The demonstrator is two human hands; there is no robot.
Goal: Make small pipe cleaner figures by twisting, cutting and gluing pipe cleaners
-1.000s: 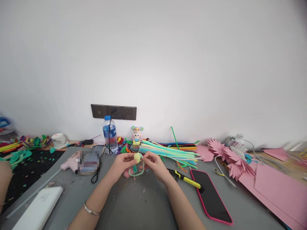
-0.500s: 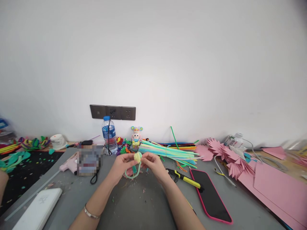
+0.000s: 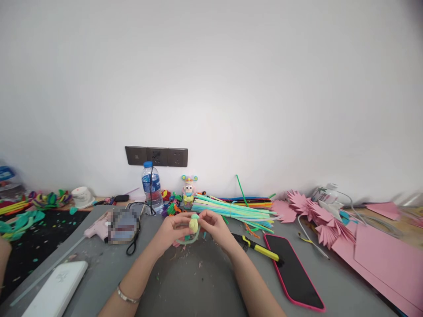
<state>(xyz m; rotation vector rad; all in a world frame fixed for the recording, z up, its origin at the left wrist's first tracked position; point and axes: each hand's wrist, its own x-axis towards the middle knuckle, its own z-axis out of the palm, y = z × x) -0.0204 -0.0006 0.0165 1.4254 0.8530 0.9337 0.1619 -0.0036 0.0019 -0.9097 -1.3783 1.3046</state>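
Observation:
Between the fingertips of my left hand (image 3: 175,230) is a small yellow fuzzy pipe-cleaner bundle (image 3: 193,225) with a pale green top. A pale green pipe cleaner (image 3: 189,241) curves in a loop beneath it. My right hand (image 3: 213,226) pinches at the upper right side of the same piece; exactly what its fingertips grip is partly hidden. Behind my hands stands a small colourful figure (image 3: 188,193) with round ears. Right of it lies a bundle of pastel pipe cleaners (image 3: 231,209).
Yellow-handled pliers (image 3: 261,252) rest against a pink-cased phone (image 3: 294,273). A water bottle (image 3: 152,189), a pink glue gun (image 3: 97,229) and a white power bank (image 3: 56,288) are to the left. Folded pink paper (image 3: 324,224) lies right. Part of another person's arm (image 3: 4,259) shows far left.
The yellow bundle has turned from a round end view to a more upright, longer shape, its pale green top uppermost. My hands have shifted slightly, and the view has moved a little.

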